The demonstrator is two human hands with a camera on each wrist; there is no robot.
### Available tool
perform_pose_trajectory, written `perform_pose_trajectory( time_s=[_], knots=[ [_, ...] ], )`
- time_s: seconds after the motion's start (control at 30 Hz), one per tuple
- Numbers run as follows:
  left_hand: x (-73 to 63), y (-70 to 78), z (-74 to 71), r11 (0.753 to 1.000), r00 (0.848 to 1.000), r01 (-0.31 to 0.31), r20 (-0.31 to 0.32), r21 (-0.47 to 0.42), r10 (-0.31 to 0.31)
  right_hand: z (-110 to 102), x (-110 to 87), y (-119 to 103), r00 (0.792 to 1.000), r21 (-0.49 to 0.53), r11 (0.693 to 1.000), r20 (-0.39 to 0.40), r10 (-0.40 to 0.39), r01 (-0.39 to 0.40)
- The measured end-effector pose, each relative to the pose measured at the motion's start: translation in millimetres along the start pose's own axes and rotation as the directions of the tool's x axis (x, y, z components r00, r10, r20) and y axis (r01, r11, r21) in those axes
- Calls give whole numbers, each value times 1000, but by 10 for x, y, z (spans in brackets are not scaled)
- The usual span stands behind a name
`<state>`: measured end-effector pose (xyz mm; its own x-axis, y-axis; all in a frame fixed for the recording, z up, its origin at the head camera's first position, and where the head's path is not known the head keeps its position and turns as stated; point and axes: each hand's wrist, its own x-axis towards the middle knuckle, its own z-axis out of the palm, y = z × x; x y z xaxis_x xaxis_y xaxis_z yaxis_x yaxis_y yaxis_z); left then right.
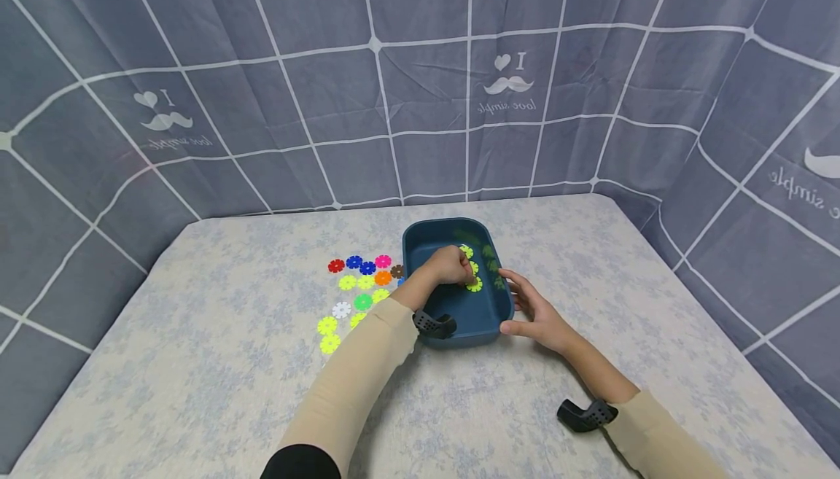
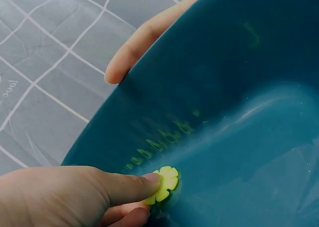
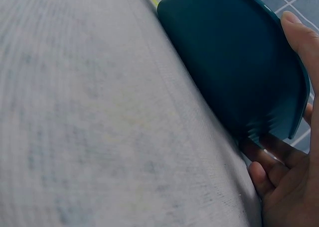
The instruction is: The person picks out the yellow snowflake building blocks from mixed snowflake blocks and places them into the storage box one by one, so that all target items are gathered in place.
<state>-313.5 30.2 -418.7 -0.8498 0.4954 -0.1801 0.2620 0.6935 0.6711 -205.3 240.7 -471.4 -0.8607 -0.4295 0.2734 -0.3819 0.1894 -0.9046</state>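
Observation:
My left hand [image 1: 448,266] reaches into a dark blue-green plastic bin [image 1: 459,318]. Between thumb and fingers it pinches a yellow flower-shaped plastic disc [image 2: 170,179], low beside the bin's inner wall. More yellow discs [image 1: 467,251] lie on the bin floor just beyond those fingers. My right hand [image 1: 539,321] rests against the bin's right side from outside, fingers spread along the wall and thumb near the front corner. In the right wrist view, its fingertips [image 3: 271,146] touch the lower outer wall.
Left of the bin, loose flower-shaped discs are scattered on the pale patterned tablecloth [image 1: 216,362], among them a red disc [image 1: 336,266], an orange disc [image 1: 383,278] and a white disc [image 1: 341,310]. A grey checked curtain [image 1: 420,85] hangs behind the table.

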Motion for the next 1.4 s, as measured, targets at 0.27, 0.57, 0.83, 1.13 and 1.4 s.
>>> perform_pose_trajectory(
  time_s=[0.27, 0.57, 0.83, 1.13, 1.4],
  knots=[
    [18, -1, 10, 999, 1000, 1, 0, 35, -1, -1, -4, 1, 1000, -1, 1000, -2, -1, 1],
    [22, -2, 17, 998, 999, 28, -16, 62, -27, -2, 2, 3, 1000, 2, 1000, 0, -7, 7],
    [28, -2, 19, 996, 999, 36, -30, 79, -33, 3, 0, -1, 1000, -2, 1000, -7, 2, -2],
    [51, -27, 26, 996, 999, 27, -41, 82, -23, 4, -2, -7, 1000, 5, 1000, -4, 1, -1],
    [31, -16, 0, 1000, 997, 11, -82, -7, -12, 8, 0, -16, 1000, -8, 1000, -10, 7, -7]
  ],
)
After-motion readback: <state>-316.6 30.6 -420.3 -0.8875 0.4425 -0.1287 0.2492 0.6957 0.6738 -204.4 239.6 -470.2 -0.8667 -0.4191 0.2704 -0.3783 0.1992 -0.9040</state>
